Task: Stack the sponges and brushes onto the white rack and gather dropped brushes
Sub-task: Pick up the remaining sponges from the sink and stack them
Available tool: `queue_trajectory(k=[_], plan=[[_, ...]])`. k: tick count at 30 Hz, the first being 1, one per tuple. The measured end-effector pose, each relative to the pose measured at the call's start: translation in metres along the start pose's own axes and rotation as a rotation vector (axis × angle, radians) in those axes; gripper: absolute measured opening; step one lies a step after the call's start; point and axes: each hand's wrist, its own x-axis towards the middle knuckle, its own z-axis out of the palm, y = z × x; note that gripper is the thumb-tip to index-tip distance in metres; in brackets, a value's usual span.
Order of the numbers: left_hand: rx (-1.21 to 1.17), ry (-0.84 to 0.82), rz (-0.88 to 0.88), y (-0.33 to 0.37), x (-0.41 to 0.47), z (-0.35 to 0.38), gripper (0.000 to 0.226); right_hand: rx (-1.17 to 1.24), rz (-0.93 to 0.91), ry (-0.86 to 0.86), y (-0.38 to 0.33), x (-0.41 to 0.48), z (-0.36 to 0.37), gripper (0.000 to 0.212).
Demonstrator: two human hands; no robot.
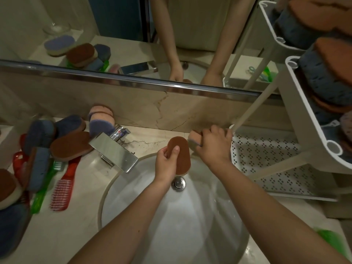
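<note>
Over the sink [171, 216], the left hand [166, 161] grasps a brown oval sponge [182, 155], thumb across its face and fingers curled behind, holding it above the back rim of the basin. Just beside it, the right hand [215, 144] is clamped over a second sponge [194, 139], pinkish on top with what looks like a purple layer below, though the fingers cover most of it. That sponge sits on the tabletop [66, 235] against the back wall, next to the lowest perforated shelf of the white rack [266, 159]. The rack's upper tiers already carry blue and brown sponges. Left of the faucet [114, 149], more sponges lie heaped on the tabletop with a red brush [61, 189] and a green brush [42, 193] at the pile's near edge. Something green and blurred [331, 239] lies at the near right corner.
</note>
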Motion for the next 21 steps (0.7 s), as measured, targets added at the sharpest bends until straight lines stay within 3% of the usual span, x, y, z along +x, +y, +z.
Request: queue_trajectory(k=[3, 7, 13, 17, 21], plan=[[0.012, 0.026, 0.036, 0.007, -0.005, -0.004, 0.033, 0.474, 0.150, -0.060, -0.010, -0.012, -0.008, 0.034], [0.016, 0.061, 0.090, 0.022, -0.019, -0.011, 0.031, 0.862, 0.196, -0.105, -0.020, -0.034, -0.017, 0.029], [-0.015, 0.095, 0.186, 0.043, -0.057, -0.021, 0.036, 1.242, 0.235, -0.097, -0.029, -0.078, -0.050, 0.027], [-0.066, 0.150, 0.260, 0.060, -0.087, -0.024, 0.028, 1.471, 0.127, -0.100, -0.025, -0.106, -0.077, 0.026], [-0.077, 0.167, 0.292, 0.082, -0.121, -0.022, 0.030, 1.544, 0.052, -0.182, -0.015, -0.133, -0.109, 0.035]])
